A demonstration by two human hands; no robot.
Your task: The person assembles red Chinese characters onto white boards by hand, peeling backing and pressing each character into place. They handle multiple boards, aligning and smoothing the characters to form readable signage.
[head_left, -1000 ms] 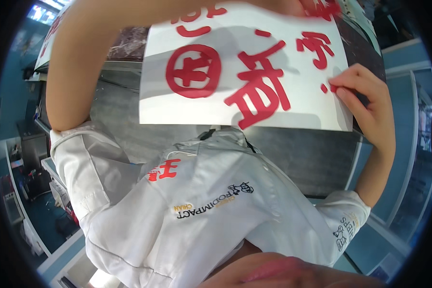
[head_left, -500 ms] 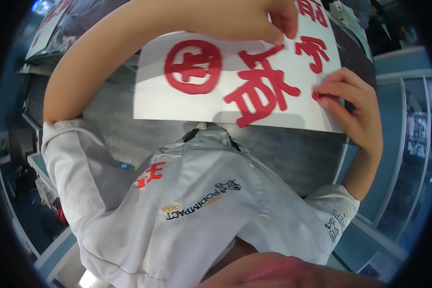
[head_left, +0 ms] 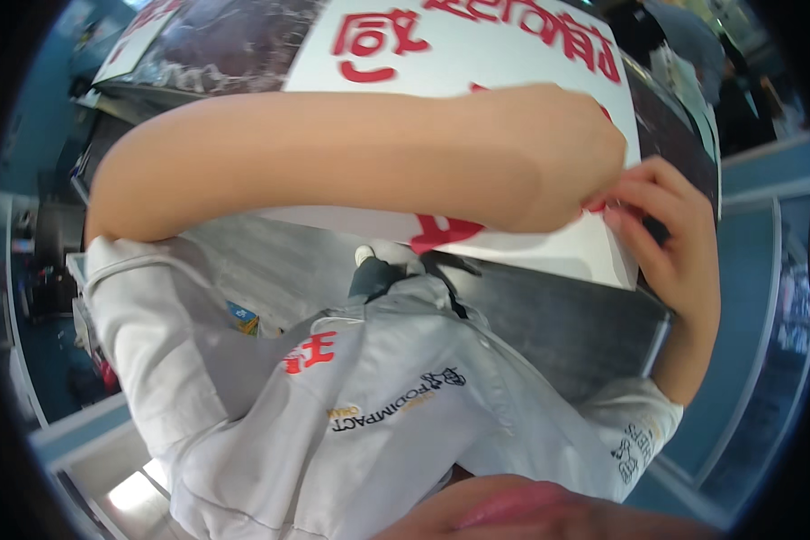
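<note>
A large white board (head_left: 594, 256) bears thick red strokes shaped into written characters. My left forearm reaches across it, and my left hand (head_left: 562, 157) is over its right part, back turned up. Its fingers are hidden, and it meets the fingertips of my right hand (head_left: 661, 225) at the board's right edge. Between the right thumb and fingers shows a small piece of red material (head_left: 596, 207), whose kind I cannot make out. Below my left forearm a red stroke (head_left: 445, 232) lies at the board's near edge; the arm covers much of the lettering.
The board rests on a dark marbled table (head_left: 234, 45). Another white sheet with red lettering (head_left: 139, 40) lies at the far left. At the far right are papers (head_left: 684, 85) and a person in grey (head_left: 688, 36). Grey floor (head_left: 549, 315) shows below the table.
My left hand has moved right and nearer, from the upper lettering to my right fingertips. My view has shifted, showing more of the board's far part. The right hand stays by the board's edge.
</note>
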